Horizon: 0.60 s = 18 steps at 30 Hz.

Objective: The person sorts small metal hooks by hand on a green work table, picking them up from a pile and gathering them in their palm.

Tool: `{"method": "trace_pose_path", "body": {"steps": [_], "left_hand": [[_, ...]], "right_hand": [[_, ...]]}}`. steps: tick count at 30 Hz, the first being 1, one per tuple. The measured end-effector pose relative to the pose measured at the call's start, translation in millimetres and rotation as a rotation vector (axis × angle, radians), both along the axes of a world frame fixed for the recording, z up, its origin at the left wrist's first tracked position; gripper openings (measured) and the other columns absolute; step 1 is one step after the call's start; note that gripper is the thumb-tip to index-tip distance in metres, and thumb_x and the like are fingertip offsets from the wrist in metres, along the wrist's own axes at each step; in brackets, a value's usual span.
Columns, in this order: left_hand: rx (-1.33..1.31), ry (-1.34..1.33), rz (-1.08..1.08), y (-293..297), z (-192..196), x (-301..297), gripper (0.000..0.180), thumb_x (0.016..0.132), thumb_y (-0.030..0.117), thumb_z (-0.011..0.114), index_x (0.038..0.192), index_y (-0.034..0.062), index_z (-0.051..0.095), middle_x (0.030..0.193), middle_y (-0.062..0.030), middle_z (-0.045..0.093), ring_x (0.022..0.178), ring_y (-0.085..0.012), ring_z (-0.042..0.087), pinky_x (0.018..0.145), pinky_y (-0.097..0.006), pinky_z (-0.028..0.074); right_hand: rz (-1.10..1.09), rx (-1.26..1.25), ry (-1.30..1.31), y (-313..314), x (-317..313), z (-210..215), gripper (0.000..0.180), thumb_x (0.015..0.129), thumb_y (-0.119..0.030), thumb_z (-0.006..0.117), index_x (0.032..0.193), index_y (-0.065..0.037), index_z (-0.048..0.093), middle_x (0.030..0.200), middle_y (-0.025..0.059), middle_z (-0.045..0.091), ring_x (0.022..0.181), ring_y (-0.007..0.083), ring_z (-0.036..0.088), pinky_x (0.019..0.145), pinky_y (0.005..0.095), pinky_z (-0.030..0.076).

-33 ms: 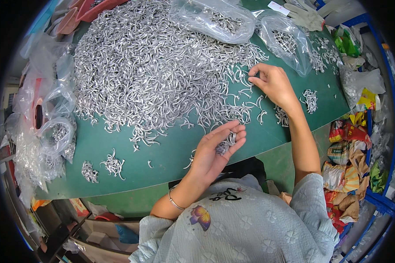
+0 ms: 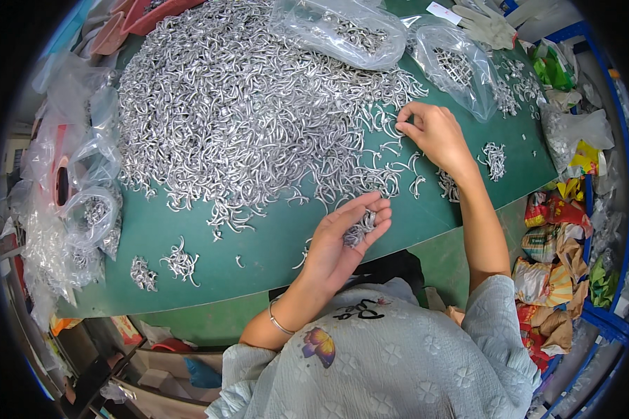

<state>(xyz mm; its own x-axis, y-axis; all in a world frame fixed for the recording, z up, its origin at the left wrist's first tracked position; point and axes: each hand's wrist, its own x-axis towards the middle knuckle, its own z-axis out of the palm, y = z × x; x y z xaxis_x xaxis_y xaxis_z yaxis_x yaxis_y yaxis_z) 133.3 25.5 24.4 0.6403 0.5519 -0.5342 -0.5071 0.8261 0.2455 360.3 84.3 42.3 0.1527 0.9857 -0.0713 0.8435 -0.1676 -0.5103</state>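
Note:
A broad heap of small curved silvery metal pieces [image 2: 230,105] covers much of the green table [image 2: 286,269]. My left hand [image 2: 339,241] is palm up near the table's front edge, its fingers curled around a small clutch of the same pieces [image 2: 358,230]. Farther right, above loose pieces at the heap's right edge, my right hand [image 2: 433,133] has thumb and forefinger pinched together. What sits between those fingertips is too small to make out. Beneath my right wrist lies a small pile of pieces [image 2: 449,185], partly hidden by the arm.
Clear plastic bags with metal pieces [image 2: 454,66] lie at the back right, another bag [image 2: 342,31] on the heap. Plastic bags [image 2: 70,188] crowd the left edge. Small piles [image 2: 180,262] sit front left and right [image 2: 494,160]. Colourful sacks [image 2: 541,272] stand beside a blue rack [image 2: 618,307].

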Motion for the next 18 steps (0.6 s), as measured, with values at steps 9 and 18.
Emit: {"method": "trace_pose_path", "body": {"steps": [9,18], "left_hand": [[0.008,0.011,0.001,0.6,-0.1,-0.6,0.037,0.090,0.008,0.050,0.123,-0.0084,0.048,0.113,-0.0178,0.058,0.106,-0.0245,0.057,0.097,-0.036,0.046],[-0.008,0.006,-0.001,1.1,-1.4,-1.4,0.036,0.090,0.008,0.050,0.123,-0.0077,0.049,0.113,-0.0170,0.058,0.105,-0.0236,0.057,0.097,-0.036,0.046]], "right_hand": [[0.029,-0.036,0.063,-6.9,8.7,-5.1,0.016,0.079,-0.017,0.069,0.082,-0.004,0.060,0.057,0.0033,0.052,0.052,0.0180,0.049,0.051,0.0320,0.038],[0.031,-0.245,1.647,-2.6,16.8,-1.9,0.010,0.091,-0.012,0.054,0.097,-0.004,0.056,0.077,-0.0008,0.048,0.061,0.0050,0.040,0.052,0.0196,0.031]]}}
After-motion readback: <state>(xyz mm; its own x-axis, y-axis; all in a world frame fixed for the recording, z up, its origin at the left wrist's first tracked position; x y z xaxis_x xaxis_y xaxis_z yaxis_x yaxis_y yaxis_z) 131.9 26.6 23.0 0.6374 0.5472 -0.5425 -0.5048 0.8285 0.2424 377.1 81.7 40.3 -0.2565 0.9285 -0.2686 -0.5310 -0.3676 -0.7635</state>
